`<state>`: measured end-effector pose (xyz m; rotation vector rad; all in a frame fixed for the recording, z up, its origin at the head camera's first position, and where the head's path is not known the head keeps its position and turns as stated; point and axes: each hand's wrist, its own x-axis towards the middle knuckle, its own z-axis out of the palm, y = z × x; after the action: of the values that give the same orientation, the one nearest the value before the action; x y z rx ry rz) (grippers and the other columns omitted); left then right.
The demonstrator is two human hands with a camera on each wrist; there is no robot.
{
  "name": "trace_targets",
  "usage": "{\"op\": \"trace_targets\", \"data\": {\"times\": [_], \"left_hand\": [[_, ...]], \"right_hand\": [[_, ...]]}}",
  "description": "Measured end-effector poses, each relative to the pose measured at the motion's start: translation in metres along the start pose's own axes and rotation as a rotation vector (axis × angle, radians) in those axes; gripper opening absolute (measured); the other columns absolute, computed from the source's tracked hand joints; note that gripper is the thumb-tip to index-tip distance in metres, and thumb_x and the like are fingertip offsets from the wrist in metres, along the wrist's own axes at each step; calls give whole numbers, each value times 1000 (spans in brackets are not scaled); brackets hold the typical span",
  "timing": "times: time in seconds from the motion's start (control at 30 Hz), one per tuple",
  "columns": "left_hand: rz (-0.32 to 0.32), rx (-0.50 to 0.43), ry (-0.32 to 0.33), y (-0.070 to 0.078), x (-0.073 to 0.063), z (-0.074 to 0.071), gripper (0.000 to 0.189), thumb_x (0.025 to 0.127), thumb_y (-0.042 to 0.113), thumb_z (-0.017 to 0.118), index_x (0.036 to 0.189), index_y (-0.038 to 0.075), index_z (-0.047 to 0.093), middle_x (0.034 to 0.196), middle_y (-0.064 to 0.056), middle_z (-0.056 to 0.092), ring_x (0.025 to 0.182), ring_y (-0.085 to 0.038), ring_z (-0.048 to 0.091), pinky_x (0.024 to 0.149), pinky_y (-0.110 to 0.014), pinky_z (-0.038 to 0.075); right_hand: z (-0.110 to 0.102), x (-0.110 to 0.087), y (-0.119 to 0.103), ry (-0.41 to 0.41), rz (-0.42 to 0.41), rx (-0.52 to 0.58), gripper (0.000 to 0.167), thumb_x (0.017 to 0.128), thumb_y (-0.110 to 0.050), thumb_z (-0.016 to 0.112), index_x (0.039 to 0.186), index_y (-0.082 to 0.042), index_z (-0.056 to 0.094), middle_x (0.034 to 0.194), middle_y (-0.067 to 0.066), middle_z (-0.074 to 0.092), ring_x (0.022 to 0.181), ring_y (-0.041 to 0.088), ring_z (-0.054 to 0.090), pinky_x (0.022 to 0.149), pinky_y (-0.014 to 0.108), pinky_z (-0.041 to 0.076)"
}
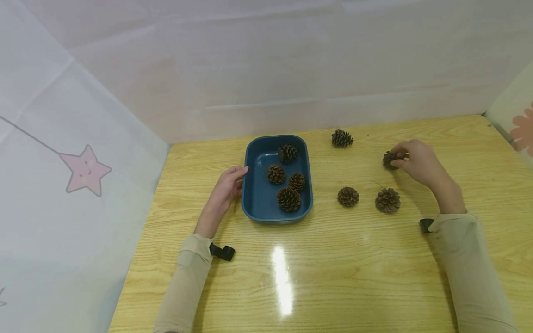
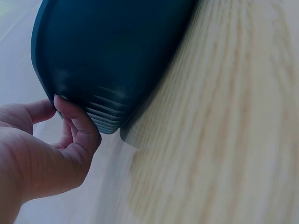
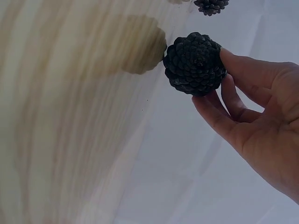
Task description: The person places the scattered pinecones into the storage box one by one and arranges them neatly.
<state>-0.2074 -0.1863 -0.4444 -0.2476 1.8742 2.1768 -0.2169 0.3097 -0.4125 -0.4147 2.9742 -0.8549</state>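
Observation:
A dark blue rectangular tub (image 1: 258,203) stands on the wooden table with several pine cones in it, one of them a large cone (image 1: 288,199) near its front. My left hand (image 1: 226,187) pinches the tub's left rim between thumb and fingers, as the left wrist view shows with the hand (image 2: 60,149) at the tub's edge (image 2: 44,70). At the right, my right hand (image 1: 420,162) grips a pine cone (image 1: 390,160) by its side. The right wrist view shows that pine cone (image 3: 194,64) between the thumb and fingers of the hand (image 3: 261,107).
Three more pine cones lie right of the tub: one at the back (image 1: 342,138), one nearer (image 1: 348,196) and one with a thin stem (image 1: 387,200). A pale cloth (image 1: 266,69) hangs behind the table (image 1: 333,277).

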Motion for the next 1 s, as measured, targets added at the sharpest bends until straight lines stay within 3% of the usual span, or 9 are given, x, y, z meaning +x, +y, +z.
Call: {"op": "trace_targets", "data": {"times": [0.73,1.0], "left_hand": [[7,-10,-6,0,-1,0,20,107,20,60,91,8,59,93,-1,58,76,-14,58,67,-25,46],[-1,-5,-9,1,-1,0,20,107,21,60,92,8,58,93,-1,58,75,-14,59,65,-25,48]], "right_hand": [[-1,0,3,-65,24,0,30,95,4,70,117,15,54,112,34,47,101,48,48,85,62,42],[-1,-1,5,-84,93,49,33,97,0,70,119,14,51,128,40,32,109,53,42,90,68,40]]}}
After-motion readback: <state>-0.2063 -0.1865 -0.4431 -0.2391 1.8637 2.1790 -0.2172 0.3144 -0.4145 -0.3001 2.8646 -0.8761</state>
